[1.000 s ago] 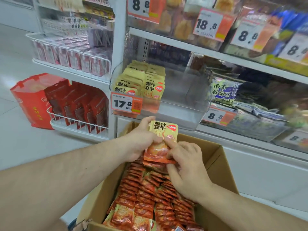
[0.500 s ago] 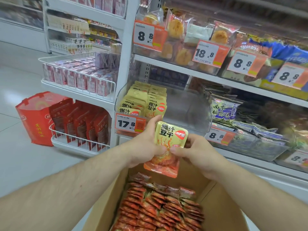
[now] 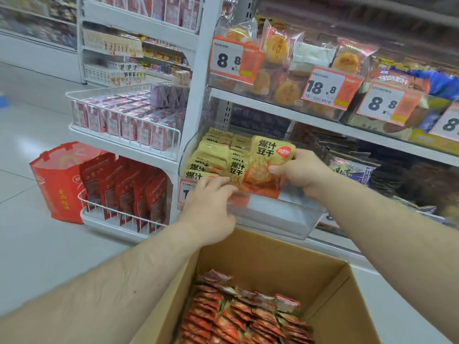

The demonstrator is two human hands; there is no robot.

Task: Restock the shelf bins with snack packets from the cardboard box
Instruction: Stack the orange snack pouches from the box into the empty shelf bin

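Where the clear shelf bin [image 3: 278,214] meets its front lip, a small stack of snack packets [image 3: 267,165] is held upright just above that edge, beside the yellow packets already ranked [image 3: 218,155] along the bin's left side. The right hand [image 3: 301,173] pinches the stack at its right edge, thumb on the front face and fingers curled behind. The left hand [image 3: 211,204] reaches to the stack's lower left corner at the bin's front lip; its fingers look curled onto the packets there, though blur leaves the contact uncertain.

Judged by appearance, the packets are light, soft foil pouches, glossy and liable to slide against one another. A grip across both side edges, squeezing the stack together, should keep it from fanning out.

How many packets make up the stack cannot be counted. The left hand covers most of the bin's price label [image 3: 185,192]. The cardboard box [image 3: 248,254], still well stocked, is cut off at the lower frame edge.
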